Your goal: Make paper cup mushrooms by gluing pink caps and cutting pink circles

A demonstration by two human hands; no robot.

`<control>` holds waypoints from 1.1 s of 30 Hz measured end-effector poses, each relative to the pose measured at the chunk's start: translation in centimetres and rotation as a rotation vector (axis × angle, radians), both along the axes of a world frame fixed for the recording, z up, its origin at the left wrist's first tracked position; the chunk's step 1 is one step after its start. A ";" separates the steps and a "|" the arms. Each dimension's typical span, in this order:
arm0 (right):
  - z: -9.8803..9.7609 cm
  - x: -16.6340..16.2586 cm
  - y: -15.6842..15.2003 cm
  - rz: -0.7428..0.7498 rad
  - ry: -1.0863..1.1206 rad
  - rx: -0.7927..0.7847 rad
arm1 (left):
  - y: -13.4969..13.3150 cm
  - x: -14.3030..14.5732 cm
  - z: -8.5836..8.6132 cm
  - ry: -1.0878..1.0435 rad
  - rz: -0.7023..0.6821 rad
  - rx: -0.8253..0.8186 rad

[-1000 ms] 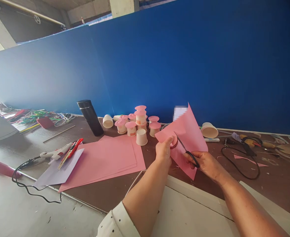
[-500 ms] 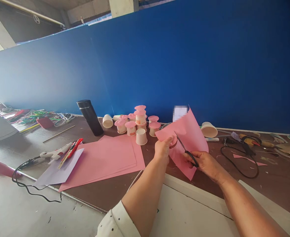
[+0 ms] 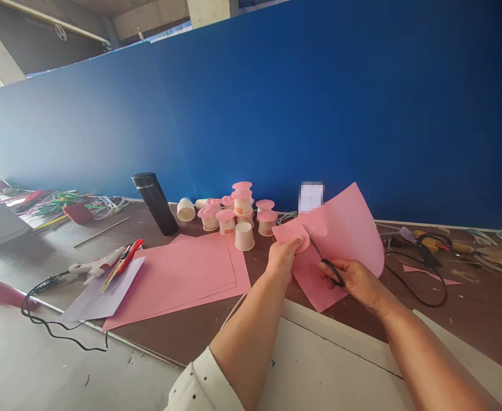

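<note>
Nearest to us: dotted white sleeve [image 3: 206, 383] on our left arm, right arm bare. Our right hand [image 3: 353, 281] has the black-handled scissors [image 3: 333, 272] gripped by the handles, blades pointing up and left over the paper. Our left hand [image 3: 283, 257] pinches the pink sheet [image 3: 347, 225] at its left edge, thumb on a small pink disc [image 3: 303, 244] lying against it. That sheet is up in our hands over the brown table [image 3: 191, 337], right side curling; can't tell if the blades are through it

Left of us, flat on the table: pink paper stack [image 3: 182, 274], white paper [image 3: 120, 299] overlapping its left end, red cutter [image 3: 126, 257] on that, white glue gun [image 3: 94, 265] just beside

Further back: upside-down plain cup [image 3: 245, 238], then a cluster of pink-topped cups [image 3: 243, 202], black flask [image 3: 156, 204] leaning to their left. Blue panel [image 3: 298, 114] behind everything on the table
</note>
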State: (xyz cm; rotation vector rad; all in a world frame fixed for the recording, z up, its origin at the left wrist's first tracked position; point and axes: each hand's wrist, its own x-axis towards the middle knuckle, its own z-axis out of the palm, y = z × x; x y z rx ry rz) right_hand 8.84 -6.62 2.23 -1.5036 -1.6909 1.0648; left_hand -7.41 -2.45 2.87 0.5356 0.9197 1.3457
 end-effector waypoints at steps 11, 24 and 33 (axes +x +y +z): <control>0.2 -0.1 -0.1 -0.006 -0.028 -0.014 | 0.1 -0.1 -0.1 0.019 0.001 -0.004; 0.1 0.1 0.0 -0.029 -0.021 -0.029 | 0.1 -0.2 0.1 0.016 -0.002 -0.042; 0.7 -0.2 -0.2 -0.010 -0.013 -0.043 | 0.2 -0.2 0.0 0.031 -0.006 -0.010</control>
